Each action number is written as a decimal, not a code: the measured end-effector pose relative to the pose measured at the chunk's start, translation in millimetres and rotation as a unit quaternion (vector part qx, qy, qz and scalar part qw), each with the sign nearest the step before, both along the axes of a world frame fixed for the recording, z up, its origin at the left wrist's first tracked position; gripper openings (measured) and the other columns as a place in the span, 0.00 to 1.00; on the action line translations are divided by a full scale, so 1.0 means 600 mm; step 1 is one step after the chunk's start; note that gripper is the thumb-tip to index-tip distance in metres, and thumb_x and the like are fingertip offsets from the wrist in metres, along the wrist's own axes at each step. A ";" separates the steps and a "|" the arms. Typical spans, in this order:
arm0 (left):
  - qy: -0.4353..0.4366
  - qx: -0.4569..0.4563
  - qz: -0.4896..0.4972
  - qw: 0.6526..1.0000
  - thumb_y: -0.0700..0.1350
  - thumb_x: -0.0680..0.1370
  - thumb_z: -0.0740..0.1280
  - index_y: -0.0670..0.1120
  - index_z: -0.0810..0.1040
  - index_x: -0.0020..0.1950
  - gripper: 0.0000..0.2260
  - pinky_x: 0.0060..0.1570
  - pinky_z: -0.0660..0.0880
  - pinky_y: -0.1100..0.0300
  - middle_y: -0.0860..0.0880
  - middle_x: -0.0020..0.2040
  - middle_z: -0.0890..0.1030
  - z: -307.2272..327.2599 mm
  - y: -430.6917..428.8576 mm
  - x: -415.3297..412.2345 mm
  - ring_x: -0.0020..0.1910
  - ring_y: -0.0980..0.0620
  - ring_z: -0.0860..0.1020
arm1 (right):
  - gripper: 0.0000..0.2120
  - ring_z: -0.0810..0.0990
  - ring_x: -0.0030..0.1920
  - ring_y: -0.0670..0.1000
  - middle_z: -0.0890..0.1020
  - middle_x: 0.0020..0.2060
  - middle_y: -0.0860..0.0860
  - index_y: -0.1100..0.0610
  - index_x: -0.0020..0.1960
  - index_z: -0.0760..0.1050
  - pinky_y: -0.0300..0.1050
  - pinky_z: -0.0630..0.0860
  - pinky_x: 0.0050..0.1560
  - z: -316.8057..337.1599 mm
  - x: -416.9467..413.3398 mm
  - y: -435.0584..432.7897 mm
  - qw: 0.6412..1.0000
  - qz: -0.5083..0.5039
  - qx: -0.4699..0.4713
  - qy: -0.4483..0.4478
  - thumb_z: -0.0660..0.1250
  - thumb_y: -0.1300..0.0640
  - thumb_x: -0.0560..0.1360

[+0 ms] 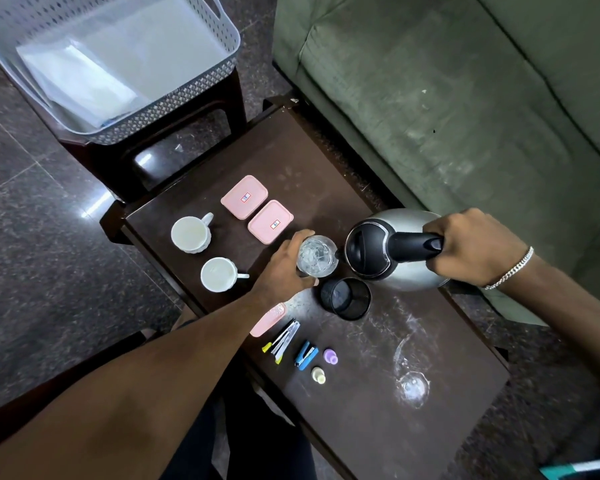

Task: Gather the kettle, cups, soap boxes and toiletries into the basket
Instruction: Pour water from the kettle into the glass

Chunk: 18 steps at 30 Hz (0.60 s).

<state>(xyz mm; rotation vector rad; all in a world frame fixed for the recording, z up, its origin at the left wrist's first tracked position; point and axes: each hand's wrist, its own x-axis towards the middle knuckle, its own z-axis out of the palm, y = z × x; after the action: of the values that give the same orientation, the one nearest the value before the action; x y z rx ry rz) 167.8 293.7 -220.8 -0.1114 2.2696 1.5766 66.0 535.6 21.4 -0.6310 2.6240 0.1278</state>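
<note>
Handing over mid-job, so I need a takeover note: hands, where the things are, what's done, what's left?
Left hand grips the clear glass; right hand grips the kettle by its handle.
On the table: white cups, pink soap boxes, small bottles.
The basket on the stool holds white packets, none of the job's things.
Nothing gathered yet; all of it is left.
</note>
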 end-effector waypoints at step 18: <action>0.064 0.060 0.049 0.995 0.58 0.67 0.81 0.61 0.56 0.81 0.49 0.73 0.70 0.45 0.58 0.78 0.64 0.119 -0.009 0.012 0.78 0.59 0.64 | 0.11 0.61 0.27 0.46 0.70 0.24 0.55 0.59 0.34 0.74 0.44 0.66 0.26 0.048 -0.005 0.063 0.965 -0.189 -0.181 -0.015 0.72 0.59 0.54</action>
<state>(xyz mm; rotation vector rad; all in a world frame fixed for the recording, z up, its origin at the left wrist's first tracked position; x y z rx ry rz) 174.7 288.4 -149.4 -0.0933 2.2888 1.8133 63.0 573.4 50.0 -0.2283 2.7023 -0.4826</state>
